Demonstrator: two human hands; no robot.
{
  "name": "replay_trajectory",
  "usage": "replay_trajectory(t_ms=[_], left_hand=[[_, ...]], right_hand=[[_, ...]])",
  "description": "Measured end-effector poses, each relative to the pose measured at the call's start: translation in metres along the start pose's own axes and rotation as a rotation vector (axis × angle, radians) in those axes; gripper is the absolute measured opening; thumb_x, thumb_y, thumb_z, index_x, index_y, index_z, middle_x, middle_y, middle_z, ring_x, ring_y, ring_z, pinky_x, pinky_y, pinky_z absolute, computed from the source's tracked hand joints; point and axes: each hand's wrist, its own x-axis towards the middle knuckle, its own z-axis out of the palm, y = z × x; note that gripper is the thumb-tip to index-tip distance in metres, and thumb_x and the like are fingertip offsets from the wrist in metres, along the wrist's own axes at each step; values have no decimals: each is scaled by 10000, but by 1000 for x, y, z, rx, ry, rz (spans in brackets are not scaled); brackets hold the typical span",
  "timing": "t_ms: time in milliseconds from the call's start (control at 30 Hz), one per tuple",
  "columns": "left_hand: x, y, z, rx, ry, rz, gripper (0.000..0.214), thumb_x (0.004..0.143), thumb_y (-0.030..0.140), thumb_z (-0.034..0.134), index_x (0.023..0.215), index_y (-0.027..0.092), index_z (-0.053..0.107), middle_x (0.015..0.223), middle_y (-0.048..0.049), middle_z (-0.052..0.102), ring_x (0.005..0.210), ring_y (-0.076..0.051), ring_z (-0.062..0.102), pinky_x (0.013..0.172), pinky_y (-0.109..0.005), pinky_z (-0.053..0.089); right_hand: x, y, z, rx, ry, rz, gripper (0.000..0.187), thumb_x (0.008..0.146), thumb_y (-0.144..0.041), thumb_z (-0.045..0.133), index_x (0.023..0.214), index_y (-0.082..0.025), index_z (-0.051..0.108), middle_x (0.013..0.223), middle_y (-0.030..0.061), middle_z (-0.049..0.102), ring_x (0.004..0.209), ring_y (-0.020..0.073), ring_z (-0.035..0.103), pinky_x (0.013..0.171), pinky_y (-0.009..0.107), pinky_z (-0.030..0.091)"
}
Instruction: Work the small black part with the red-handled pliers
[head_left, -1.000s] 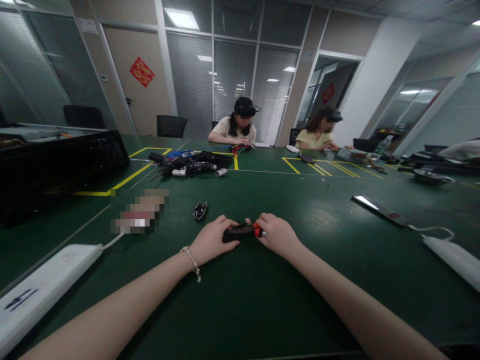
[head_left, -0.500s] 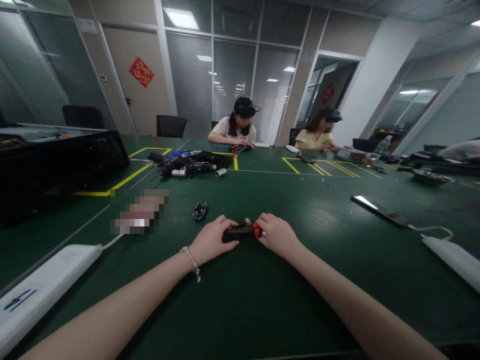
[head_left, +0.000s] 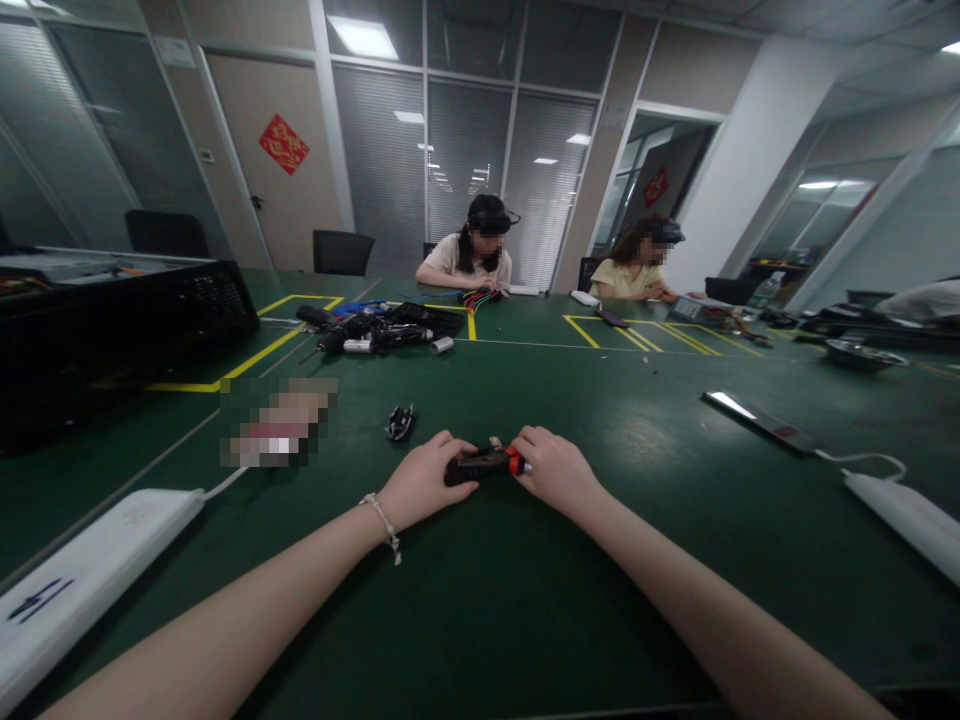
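My left hand point(head_left: 427, 478) is closed round the left end of a black object point(head_left: 480, 465) just above or on the green table; I cannot tell which. My right hand point(head_left: 553, 468) pinches a red and black piece point(head_left: 516, 460) at that object's right end, with a small silvery bit showing under the fingers. Both hands meet close together, and the fingers hide much of what they hold. A small tan bit sticks up behind the black object. Beyond my left hand lies a small black and grey part point(head_left: 400, 423), apart from it.
A black computer case point(head_left: 120, 340) stands at left. Dark tools and cables point(head_left: 382, 325) lie in a pile farther back. White power banks point(head_left: 97, 560) are on both sides, with a phone point(head_left: 757, 422) at right. Two people sit across the green table point(head_left: 570, 620).
Hardly anything differs. The black and red object seems very slightly turned between my fingers; both hands keep their places.
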Motion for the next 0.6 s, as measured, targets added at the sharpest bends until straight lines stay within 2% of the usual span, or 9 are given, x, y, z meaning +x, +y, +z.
replay_trajectory(t_ms=[600], left_hand=[[0,-1,1,11,2,6,380,699,372,593,1049,244,518,946,-8,494,778,-154,534,677,-272,438]], right_hand=[[0,0,1,-6,10,-10,185,704,-224,555,871,-153,590,877,55,575,755,148,515,669,249,440]])
